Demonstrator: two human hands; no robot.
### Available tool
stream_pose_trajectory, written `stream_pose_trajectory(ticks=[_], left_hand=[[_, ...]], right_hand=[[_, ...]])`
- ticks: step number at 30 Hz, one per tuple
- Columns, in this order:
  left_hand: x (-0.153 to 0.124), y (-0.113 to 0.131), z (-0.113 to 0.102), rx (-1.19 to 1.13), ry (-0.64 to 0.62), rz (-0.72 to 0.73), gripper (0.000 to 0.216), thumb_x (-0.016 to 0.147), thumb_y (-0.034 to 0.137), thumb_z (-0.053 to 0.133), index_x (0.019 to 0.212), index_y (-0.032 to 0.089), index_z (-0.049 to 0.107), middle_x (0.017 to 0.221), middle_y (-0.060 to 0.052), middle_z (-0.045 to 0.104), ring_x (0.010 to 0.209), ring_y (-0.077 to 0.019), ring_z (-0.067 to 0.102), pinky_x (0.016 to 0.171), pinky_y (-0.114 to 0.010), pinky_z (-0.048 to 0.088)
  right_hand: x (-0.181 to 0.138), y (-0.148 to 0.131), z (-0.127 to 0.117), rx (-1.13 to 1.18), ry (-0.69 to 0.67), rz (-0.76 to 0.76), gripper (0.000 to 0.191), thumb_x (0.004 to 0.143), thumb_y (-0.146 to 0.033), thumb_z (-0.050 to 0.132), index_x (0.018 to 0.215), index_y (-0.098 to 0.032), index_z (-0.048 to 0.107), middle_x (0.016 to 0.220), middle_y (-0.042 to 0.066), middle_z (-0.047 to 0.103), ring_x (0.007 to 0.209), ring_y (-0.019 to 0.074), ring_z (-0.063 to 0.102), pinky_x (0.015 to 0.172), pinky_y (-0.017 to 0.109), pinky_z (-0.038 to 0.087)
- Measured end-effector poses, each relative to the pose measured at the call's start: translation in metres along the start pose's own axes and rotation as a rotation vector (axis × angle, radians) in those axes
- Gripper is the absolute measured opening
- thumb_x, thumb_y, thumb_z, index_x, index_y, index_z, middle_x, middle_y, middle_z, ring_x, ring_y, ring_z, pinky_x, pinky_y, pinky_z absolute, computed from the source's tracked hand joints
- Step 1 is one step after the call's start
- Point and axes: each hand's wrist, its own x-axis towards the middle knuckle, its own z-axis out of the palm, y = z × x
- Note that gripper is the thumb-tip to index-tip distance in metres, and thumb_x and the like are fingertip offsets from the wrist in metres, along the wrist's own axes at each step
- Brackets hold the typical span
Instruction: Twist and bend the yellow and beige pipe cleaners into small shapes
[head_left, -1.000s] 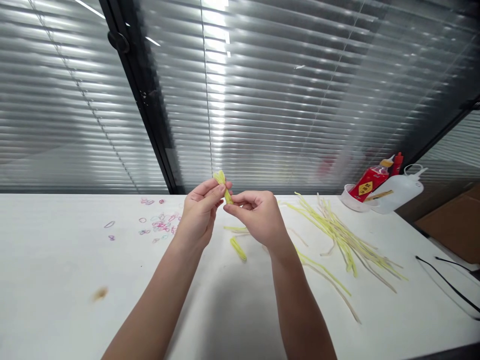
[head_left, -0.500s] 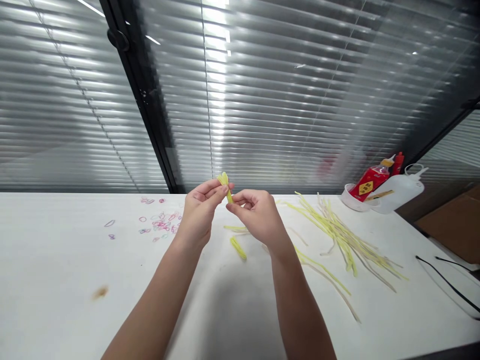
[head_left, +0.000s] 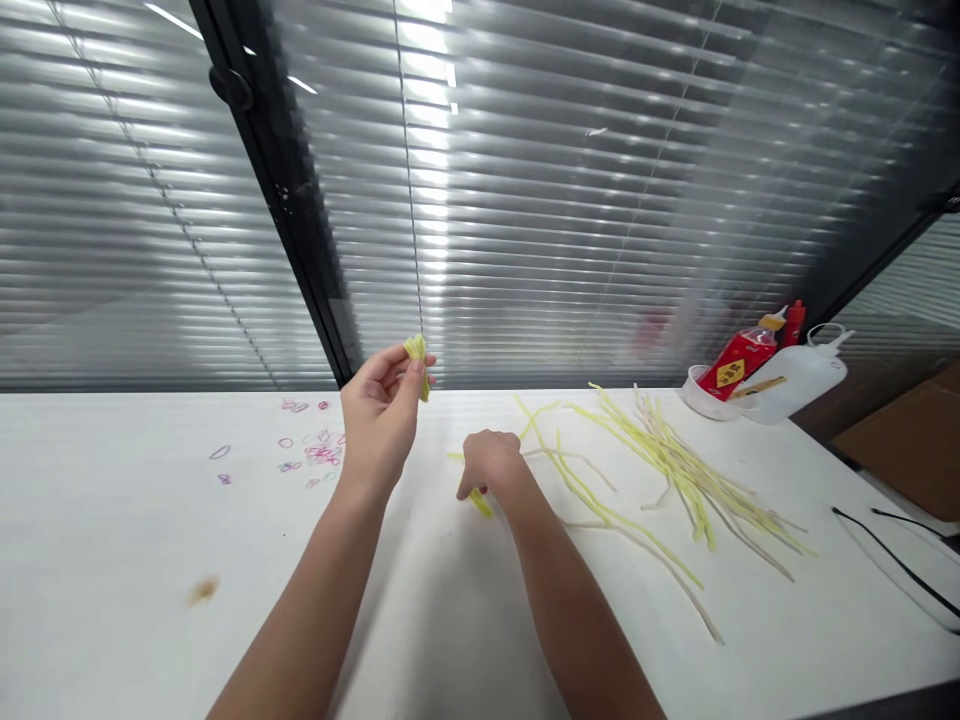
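Observation:
Raised above the table's far edge, my left hand [head_left: 379, 420] pinches a short folded bundle of yellow pipe cleaners [head_left: 416, 348] between thumb and fingers. Lower down and to the right, my right hand [head_left: 489, 460] reaches to the tabletop, its fingers bent down around the upper end of a second folded yellow bundle [head_left: 482, 504]. The lower end of that bundle shows below the fingers; the fingertips are partly hidden. Loose yellow and beige pipe cleaners [head_left: 577, 485] lie just right of my right hand.
Several small coloured rubber bands [head_left: 322, 453] are scattered left on the white table [head_left: 135, 620]. A larger pile of pipe cleaners [head_left: 690, 470] lies right. Behind it stand a red bottle [head_left: 739, 362] in a clear bowl [head_left: 705, 402] and a white squeeze bottle [head_left: 806, 380]. A black cable [head_left: 892, 565] lies far right.
My hands have parted. The left has moved left, keeping the yellow bundle; the right has let go of it and come down to the bundle on the table.

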Motion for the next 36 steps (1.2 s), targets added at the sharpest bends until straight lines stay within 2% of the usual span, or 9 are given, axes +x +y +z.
stream_pose_trajectory(ticks=[4,7,12,15,17,22,26,31,36], left_hand=[[-0.001,-0.001,0.000,-0.011,-0.060,-0.060,0.028,0.075,0.033,0.067,0.100,0.018,0.065,0.094,-0.006,0.068,0.075,-0.0144,0.063,0.074,-0.029,0.049],[0.000,-0.001,-0.001,-0.016,-0.106,-0.190,0.031,0.076,0.035,0.066,0.103,0.019,0.064,0.094,-0.006,0.067,0.071,-0.0140,0.063,0.070,-0.028,0.049],[0.001,0.002,-0.001,-0.082,-0.175,-0.411,0.032,0.076,0.035,0.065,0.105,0.023,0.063,0.093,-0.001,0.063,0.070,-0.0118,0.063,0.068,-0.027,0.049],[0.002,0.004,0.000,-0.152,-0.213,-0.485,0.031,0.077,0.031,0.063,0.106,0.023,0.063,0.087,0.000,0.060,0.067,-0.0102,0.060,0.067,-0.026,0.050],[0.002,0.004,-0.001,-0.205,-0.229,-0.522,0.029,0.078,0.028,0.061,0.106,0.022,0.062,0.083,0.000,0.058,0.063,-0.0092,0.057,0.065,-0.026,0.050],[0.004,0.003,-0.002,-0.339,-0.264,-0.581,0.026,0.077,0.025,0.062,0.102,0.020,0.063,0.083,-0.001,0.059,0.061,-0.0086,0.055,0.062,-0.025,0.048],[0.004,0.005,-0.004,-0.386,-0.321,-0.636,0.027,0.073,0.019,0.067,0.100,0.019,0.064,0.079,0.000,0.057,0.061,-0.0073,0.053,0.061,-0.022,0.046],[0.001,0.006,-0.004,-0.336,-0.441,-0.666,0.024,0.075,0.017,0.066,0.099,0.019,0.068,0.076,0.001,0.053,0.057,-0.0056,0.047,0.061,-0.021,0.044],[-0.001,0.006,-0.004,-0.315,-0.559,-0.689,0.022,0.078,0.028,0.064,0.099,0.020,0.068,0.076,-0.001,0.051,0.055,-0.0074,0.044,0.057,-0.023,0.042]], right_hand=[[0.015,0.000,0.012,-0.007,-0.028,0.007,0.041,0.048,-0.036,0.082,0.081,-0.018,0.068,0.084,0.012,0.071,0.086,0.0289,0.067,0.070,0.039,0.049],[0.014,-0.002,0.013,0.002,-0.031,-0.005,0.033,0.049,-0.026,0.081,0.078,-0.017,0.068,0.084,0.012,0.071,0.086,0.0294,0.067,0.071,0.038,0.049],[-0.002,0.000,0.000,0.079,-0.076,-0.070,0.014,0.055,-0.020,0.073,0.067,-0.020,0.065,0.073,0.006,0.071,0.075,0.0240,0.067,0.066,0.033,0.048],[-0.016,0.009,-0.010,0.146,-0.068,-0.101,0.010,0.060,-0.021,0.067,0.070,-0.021,0.064,0.070,0.003,0.070,0.067,0.0199,0.066,0.059,0.029,0.047],[-0.023,0.018,-0.014,0.257,-0.003,-0.111,0.010,0.063,-0.022,0.065,0.073,-0.021,0.063,0.070,0.003,0.069,0.065,0.0186,0.064,0.056,0.027,0.045],[-0.036,0.042,-0.020,0.564,0.334,-0.243,0.012,0.073,-0.030,0.059,0.078,-0.020,0.061,0.083,0.003,0.067,0.068,0.0145,0.060,0.056,0.023,0.042],[-0.045,0.051,-0.026,0.857,0.537,-0.345,0.023,0.079,-0.038,0.055,0.093,-0.020,0.060,0.084,0.002,0.063,0.067,0.0124,0.055,0.060,0.023,0.043],[-0.058,0.046,-0.034,1.259,0.542,-0.521,0.029,0.081,-0.044,0.054,0.096,-0.019,0.058,0.075,-0.001,0.054,0.062,0.0101,0.048,0.064,0.024,0.044],[-0.068,0.041,-0.038,1.458,0.518,-0.566,0.024,0.081,-0.044,0.056,0.086,-0.021,0.053,0.074,-0.002,0.051,0.069,0.0112,0.050,0.068,0.025,0.045]])
